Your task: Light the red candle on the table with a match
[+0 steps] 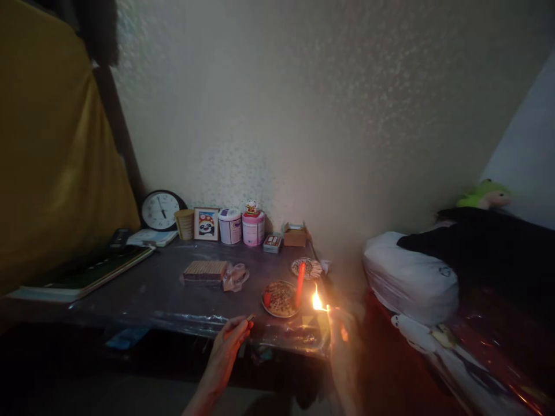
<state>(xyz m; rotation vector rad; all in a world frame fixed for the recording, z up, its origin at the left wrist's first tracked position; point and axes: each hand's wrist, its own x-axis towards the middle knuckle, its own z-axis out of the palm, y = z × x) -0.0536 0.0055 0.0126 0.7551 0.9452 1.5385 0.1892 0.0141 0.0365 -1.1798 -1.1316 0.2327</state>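
Two grips were closed at the front of the desk point(173, 289): the left hand point(230, 334) on a small thing point(250, 317) too tiny to name, the right hand point(341, 323), blurred, on a lit match point(326, 309). The match lay roughly level, its burning end pointing left, though glare hid part of it. Its flame point(317, 299) was just beside the candle, apart from it. Managing that flame looked to be the step in hand; the next move called for steadiness and fingers clear of heat. The candle point(300, 283) rose at the plate's point(281, 316) right side, long axis near upright, top leaning slightly right.
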